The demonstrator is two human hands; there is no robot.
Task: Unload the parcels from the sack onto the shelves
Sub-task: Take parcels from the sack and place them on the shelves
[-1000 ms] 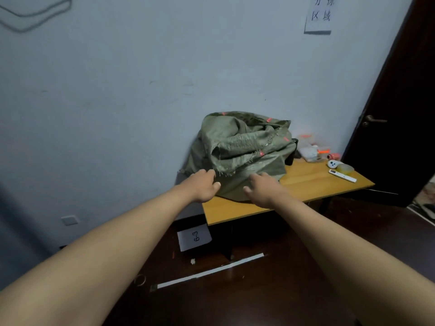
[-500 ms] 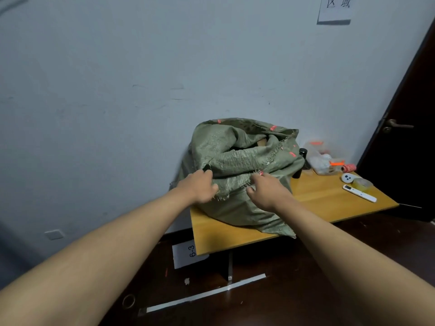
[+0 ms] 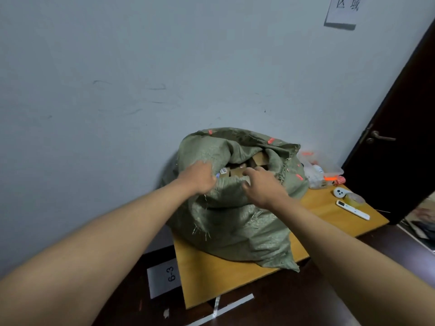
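Note:
A green woven sack [image 3: 237,222] stands on a wooden table [image 3: 211,278] against the wall. Its mouth is pulled apart, and brown cardboard parcels [image 3: 257,160] show inside. My left hand [image 3: 197,176] is closed on the near left rim of the sack's mouth. My right hand [image 3: 261,184] grips the near rim just to the right of it, fingers curled over the fabric. No shelves are in view.
On the table's right end lie a clear plastic box [image 3: 317,168] with small items, a white round device [image 3: 340,192], a tape roll [image 3: 355,200] and a white remote [image 3: 352,210]. A dark door [image 3: 400,137] stands at the right. A paper label "6-3" [image 3: 164,277] lies on the floor.
I have come closer to the table. Both hands moved up from the sack's lower folds to its rim and pulled the mouth apart, so the parcels inside now show.

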